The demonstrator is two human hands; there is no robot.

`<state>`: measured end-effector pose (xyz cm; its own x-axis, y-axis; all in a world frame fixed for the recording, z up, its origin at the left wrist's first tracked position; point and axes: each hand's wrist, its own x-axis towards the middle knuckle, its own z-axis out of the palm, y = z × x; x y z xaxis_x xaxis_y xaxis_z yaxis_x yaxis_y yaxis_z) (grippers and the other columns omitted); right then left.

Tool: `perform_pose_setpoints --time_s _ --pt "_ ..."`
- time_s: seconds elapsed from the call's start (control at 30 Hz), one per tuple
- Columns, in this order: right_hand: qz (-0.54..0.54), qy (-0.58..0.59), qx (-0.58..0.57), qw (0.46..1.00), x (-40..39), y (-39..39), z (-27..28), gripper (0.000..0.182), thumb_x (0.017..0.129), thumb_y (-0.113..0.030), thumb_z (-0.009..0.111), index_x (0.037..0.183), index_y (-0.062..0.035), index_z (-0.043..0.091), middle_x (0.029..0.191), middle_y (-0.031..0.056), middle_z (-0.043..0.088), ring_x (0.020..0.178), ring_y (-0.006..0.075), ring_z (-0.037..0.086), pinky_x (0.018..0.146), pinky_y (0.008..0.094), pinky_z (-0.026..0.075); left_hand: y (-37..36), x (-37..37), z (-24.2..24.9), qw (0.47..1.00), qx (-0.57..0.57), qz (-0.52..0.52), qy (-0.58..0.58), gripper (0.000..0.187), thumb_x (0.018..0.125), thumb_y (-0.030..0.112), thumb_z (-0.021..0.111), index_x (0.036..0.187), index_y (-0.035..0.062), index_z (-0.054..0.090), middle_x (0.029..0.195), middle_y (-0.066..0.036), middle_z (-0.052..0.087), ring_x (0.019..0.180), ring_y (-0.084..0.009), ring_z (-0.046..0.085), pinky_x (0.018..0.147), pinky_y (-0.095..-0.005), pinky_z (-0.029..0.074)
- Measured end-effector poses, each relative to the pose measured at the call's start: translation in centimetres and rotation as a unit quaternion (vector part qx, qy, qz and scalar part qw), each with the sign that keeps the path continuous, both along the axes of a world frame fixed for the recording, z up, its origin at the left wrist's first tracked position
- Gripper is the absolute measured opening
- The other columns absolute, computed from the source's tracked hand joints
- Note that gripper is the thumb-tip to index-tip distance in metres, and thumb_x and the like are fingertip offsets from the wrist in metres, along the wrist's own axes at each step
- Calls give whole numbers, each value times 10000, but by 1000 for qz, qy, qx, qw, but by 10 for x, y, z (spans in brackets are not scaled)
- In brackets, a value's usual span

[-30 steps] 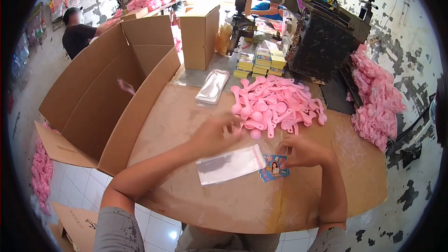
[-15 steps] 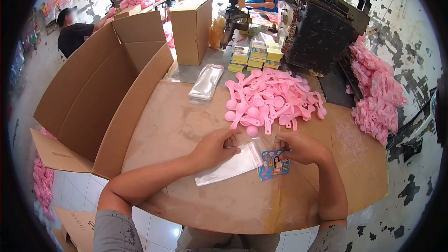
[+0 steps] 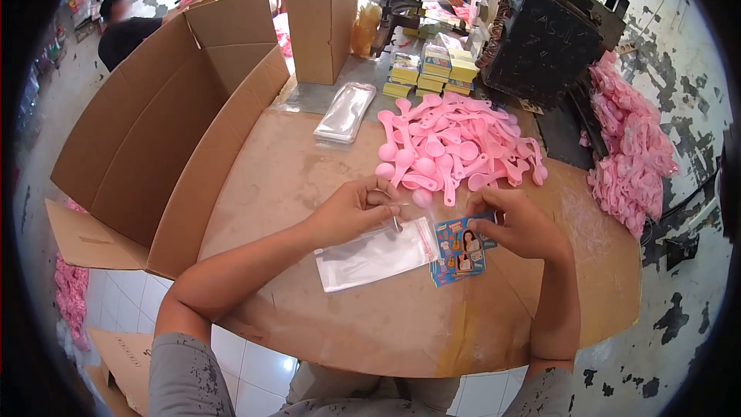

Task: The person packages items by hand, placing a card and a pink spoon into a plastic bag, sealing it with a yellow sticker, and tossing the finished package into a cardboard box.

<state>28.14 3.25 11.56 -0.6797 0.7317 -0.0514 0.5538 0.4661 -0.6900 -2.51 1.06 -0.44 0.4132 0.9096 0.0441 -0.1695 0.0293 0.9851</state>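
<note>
My left hand (image 3: 363,208) is above the upper edge of a stack of clear plastic bags (image 3: 370,257), its thumb and fingers curled round a bit of clear film. My right hand (image 3: 513,222) pinches the top card of a small stack of blue printed cards (image 3: 458,256), which lies against the right end of the bags. Just beyond both hands is a heap of pink plastic spoons (image 3: 455,143) on the cardboard-covered table (image 3: 370,332).
A large open carton (image 3: 185,162) stands at the left. Behind are an upright box (image 3: 320,31), more clear bags (image 3: 346,113), card stacks (image 3: 432,69) and a black machine (image 3: 540,46). Pink bagged items (image 3: 629,147) hang at the right. Two people are farther back.
My right hand has shifted slightly right, lifting a card's edge from the stack. My left hand now has a piece of clear film raised off the bags. The view has tilted slightly.
</note>
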Motion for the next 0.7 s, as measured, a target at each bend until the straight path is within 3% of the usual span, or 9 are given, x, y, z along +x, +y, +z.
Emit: perform_pose_setpoints --time_s 0.07,0.23,0.33,0.43,0.53,0.7 --pt "-9 10 15 1000 0 1 -3 145 911 -25 729 1042 -9 669 896 48 697 810 113 645 718 294 517 -2 -1 10 997 -39 -25 -55 349 1007 102 687 1315 17 547 1055 -73 746 930 -123 720 807 -266 556" --pt "-31 37 38 998 -3 8 -10 171 923 0 711 1090 -2 673 934 46 722 830 94 659 722 273 531 -10 3 26 999 -50 3 7 426 995 121 714 1366 15 534 1038 -59 769 891 -98 723 767 -249 554" --pt "-88 173 9 981 -11 12 -23 152 941 -25 720 1088 -5 682 938 22 717 846 72 645 711 250 508 -11 6 20 1000 -19 2 14 448 990 130 724 1378 7 537 1024 -57 776 896 -90 722 755 -241 550" --pt "-140 213 -14 967 -20 5 -18 143 956 -56 725 1088 -10 692 956 14 713 848 84 644 719 259 505 -12 7 23 999 -23 11 33 452 981 114 736 1378 9 547 1019 -76 783 889 -81 712 758 -244 546" --pt "-80 222 34 971 -21 9 -33 168 951 -72 733 1106 -12 707 979 25 713 845 87 640 733 267 506 -13 9 24 999 -23 22 39 457 976 88 738 1386 17 548 1009 -74 785 894 -67 699 763 -242 542" --pt "5 127 88 988 -31 0 -34 214 934 -68 743 1139 -11 719 975 41 707 830 82 637 702 282 514 -23 14 24 998 46 -1 53 455 997 62 699 1415 20 524 1043 -66 775 967 -75 693 858 -260 555"
